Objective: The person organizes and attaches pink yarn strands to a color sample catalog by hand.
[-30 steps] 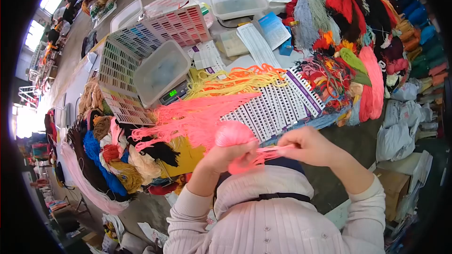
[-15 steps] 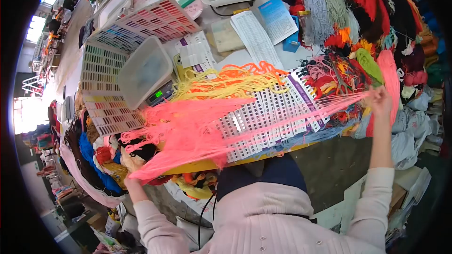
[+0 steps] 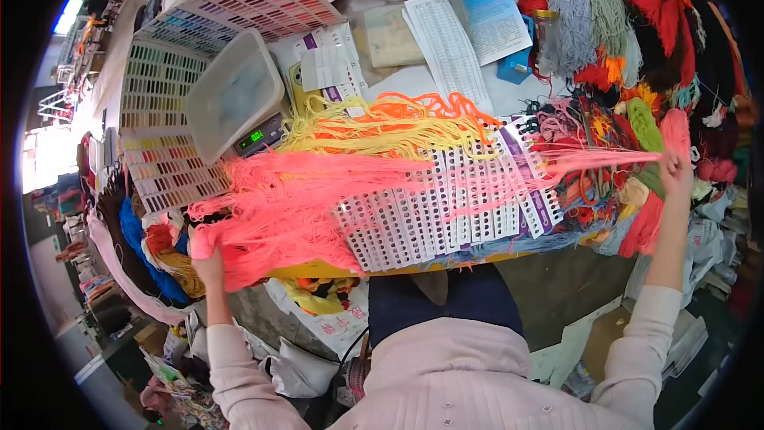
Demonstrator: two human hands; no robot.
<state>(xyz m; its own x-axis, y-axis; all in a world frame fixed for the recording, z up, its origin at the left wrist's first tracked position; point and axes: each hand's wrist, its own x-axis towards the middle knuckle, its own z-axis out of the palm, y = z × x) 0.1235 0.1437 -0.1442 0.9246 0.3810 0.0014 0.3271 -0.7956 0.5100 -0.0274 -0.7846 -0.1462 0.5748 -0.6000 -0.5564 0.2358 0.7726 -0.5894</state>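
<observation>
The left hand (image 3: 208,264) is clenched on the thick end of the pink yarn (image 3: 318,199), at the near edge of the surface (image 3: 410,84). The right hand (image 3: 675,175) is closed on the thin end of the same yarn, held above the right side of the surface. The yarn spans the gap between both hands. It fans wide toward the left hand and narrows to a few strands at the right hand.

Between the hands, under the strands, a white grid card (image 3: 446,219) lies flat on the surface. Just beyond the pink yarn, away from both hands, lies yellow yarn (image 3: 366,137), with orange yarn (image 3: 434,105) along its far edge.

Beyond the left hand stands a scale (image 3: 259,139) with a lit green display, carrying a clear tub (image 3: 231,95). Colour charts (image 3: 159,119) lie beside the scale. Beyond the right hand, mixed skeins (image 3: 629,24) are piled in a heap. A printed sheet (image 3: 446,40) lies between the tub and the heap.
</observation>
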